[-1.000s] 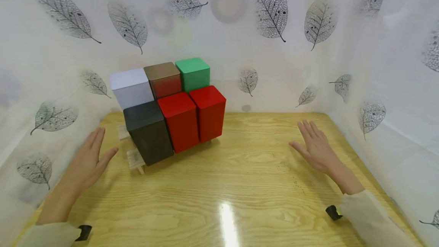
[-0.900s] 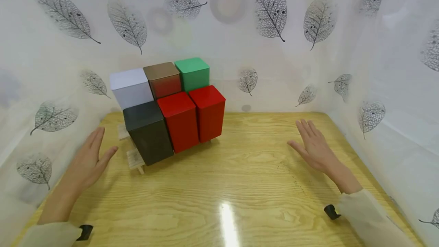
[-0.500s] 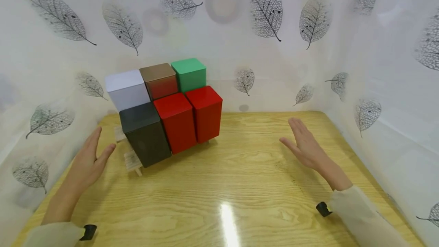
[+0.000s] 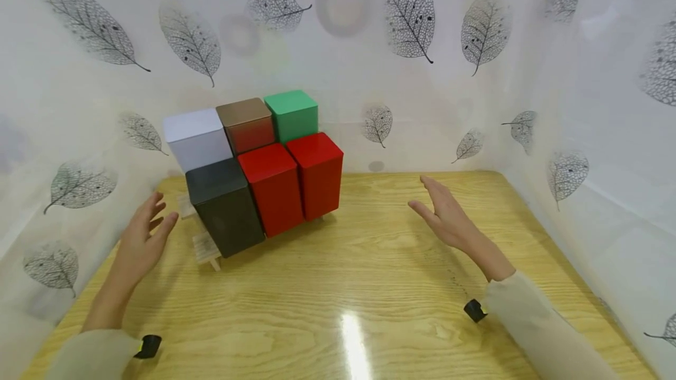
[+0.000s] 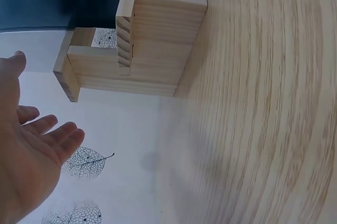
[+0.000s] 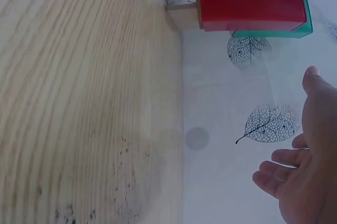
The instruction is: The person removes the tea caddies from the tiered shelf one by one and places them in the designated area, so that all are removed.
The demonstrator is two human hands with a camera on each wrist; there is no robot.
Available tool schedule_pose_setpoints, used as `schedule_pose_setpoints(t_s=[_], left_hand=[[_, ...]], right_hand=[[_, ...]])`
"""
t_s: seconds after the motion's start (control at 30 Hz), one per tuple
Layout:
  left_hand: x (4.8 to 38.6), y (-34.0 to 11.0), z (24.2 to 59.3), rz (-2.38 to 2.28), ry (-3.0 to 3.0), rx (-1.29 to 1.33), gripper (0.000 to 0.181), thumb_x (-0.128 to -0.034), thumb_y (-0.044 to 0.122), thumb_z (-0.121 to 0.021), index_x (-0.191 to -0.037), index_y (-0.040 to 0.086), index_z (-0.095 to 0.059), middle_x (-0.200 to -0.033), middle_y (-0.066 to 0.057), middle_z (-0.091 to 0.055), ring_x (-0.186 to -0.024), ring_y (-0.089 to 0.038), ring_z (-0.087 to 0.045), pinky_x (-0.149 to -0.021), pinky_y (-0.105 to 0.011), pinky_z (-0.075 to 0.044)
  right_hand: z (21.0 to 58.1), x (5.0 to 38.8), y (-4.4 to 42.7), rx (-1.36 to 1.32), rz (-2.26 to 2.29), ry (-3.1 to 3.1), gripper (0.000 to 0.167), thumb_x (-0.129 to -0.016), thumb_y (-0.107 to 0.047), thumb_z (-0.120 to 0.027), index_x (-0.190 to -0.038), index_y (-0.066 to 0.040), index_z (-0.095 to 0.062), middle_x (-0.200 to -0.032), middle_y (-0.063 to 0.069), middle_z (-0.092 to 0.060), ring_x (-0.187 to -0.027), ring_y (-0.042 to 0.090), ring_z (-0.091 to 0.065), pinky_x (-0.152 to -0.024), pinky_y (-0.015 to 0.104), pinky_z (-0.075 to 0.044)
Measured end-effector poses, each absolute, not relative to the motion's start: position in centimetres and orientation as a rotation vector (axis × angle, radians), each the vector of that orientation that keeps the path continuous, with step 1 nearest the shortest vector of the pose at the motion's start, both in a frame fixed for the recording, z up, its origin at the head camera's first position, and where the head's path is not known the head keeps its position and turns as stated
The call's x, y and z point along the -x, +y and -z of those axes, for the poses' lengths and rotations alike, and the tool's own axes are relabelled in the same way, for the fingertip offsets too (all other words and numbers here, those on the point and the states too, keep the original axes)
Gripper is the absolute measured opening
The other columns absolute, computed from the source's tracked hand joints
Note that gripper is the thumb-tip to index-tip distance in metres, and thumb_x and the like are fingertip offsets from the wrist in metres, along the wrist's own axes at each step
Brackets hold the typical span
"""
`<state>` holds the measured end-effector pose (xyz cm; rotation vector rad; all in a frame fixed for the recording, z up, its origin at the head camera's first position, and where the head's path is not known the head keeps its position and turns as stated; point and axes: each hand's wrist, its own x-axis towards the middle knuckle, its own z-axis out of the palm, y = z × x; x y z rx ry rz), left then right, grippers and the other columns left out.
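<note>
Several boxes stand in two rows on low wooden racks [image 4: 206, 247] at the left of the table. The front row has a black box [image 4: 228, 210] and two red boxes [image 4: 274, 192] [image 4: 319, 177]; behind them are a white box [image 4: 198, 139], a brown-topped box [image 4: 247, 125] and a green box [image 4: 293, 116]. Left of the racks, my left hand [image 4: 139, 245] hangs empty, fingers relaxed and thumb apart. My right hand [image 4: 449, 219] is over the table, well right of the red boxes, empty with fingers extended. The left wrist view shows the wooden rack [image 5: 158, 29] beyond my left hand [image 5: 31, 155].
A wood-grain table [image 4: 317, 309] spreads beneath both arms. White sheeting with printed leaves [image 4: 348, 75] rises behind the boxes and along both sides. Small dark specks mark the table near my right forearm.
My right hand has moved left toward the boxes. My left hand has shifted slightly right, its fingers now more spread and bent. The view has turned a little; the boxes stand as before.
</note>
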<state>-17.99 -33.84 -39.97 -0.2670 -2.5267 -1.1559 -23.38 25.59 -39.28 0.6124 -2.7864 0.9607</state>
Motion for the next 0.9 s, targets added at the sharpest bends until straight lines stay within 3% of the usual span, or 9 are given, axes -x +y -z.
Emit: schedule_pose_setpoints(t_s=[0.03, 0.17, 0.4, 0.63, 0.9], left_hand=[[18.1, -33.8, 40.0, 1.168, -2.523, 0.265, 0.068, -0.1115, 0.022, -0.05, -0.166, 0.004, -0.013, -0.167, -0.025, -0.02, -0.144, -0.054, -0.031, -0.099, 0.0, -0.028], [18.3, -33.6, 40.0, 1.239, -2.523, 0.241, 0.068, -0.1125, 0.025, -0.047, -0.166, 0.006, -0.01, -0.168, -0.024, -0.019, -0.146, -0.05, -0.028, -0.096, 0.003, -0.028], [18.8, -33.0, 40.0, 1.328, -2.502, 0.2, 0.068, -0.1129, 0.029, -0.045, -0.166, 0.004, -0.01, -0.167, -0.026, -0.019, -0.15, -0.033, -0.031, -0.096, 0.003, -0.028], [19.3, -32.4, 39.9, 1.372, -2.512, 0.175, 0.07, -0.1127, 0.033, -0.044, -0.165, 0.002, -0.009, -0.167, -0.026, -0.018, -0.149, -0.048, -0.026, -0.094, 0.003, -0.028], [19.8, -32.1, 40.1, 1.427, -2.53, 0.166, 0.07, -0.1133, 0.034, -0.041, -0.165, 0.003, -0.007, -0.168, -0.025, -0.013, -0.15, -0.051, -0.02, -0.095, 0.001, -0.029]], right_hand=[[39.2, 23.5, 25.2, -0.625, -0.981, -2.775, 0.076, -0.111, -0.042, -0.047, -0.163, 0.004, -0.017, -0.164, 0.028, -0.024, -0.15, 0.047, -0.025, -0.116, 0.067, -0.023], [38.9, 24.1, 23.7, -0.679, -1.06, -2.733, 0.075, -0.111, -0.042, -0.047, -0.164, 0.002, -0.017, -0.164, 0.026, -0.027, -0.146, 0.045, -0.032, -0.113, 0.065, -0.032], [38.2, 25.1, 20.9, -0.738, -1.168, -2.692, 0.073, -0.111, -0.045, -0.045, -0.164, -0.002, -0.02, -0.162, 0.022, -0.033, -0.143, 0.041, -0.039, -0.112, 0.061, -0.037], [37.5, 26.6, 18.6, -0.789, -1.253, -2.642, 0.074, -0.11, -0.048, -0.044, -0.162, 0.001, -0.025, -0.158, 0.023, -0.041, -0.141, 0.04, -0.043, -0.111, 0.059, -0.04], [36.6, 28.0, 16.8, -0.805, -1.335, -2.645, 0.075, -0.108, -0.053, -0.045, -0.164, -0.006, -0.026, -0.158, 0.014, -0.043, -0.136, 0.034, -0.05, -0.109, 0.052, -0.044]])
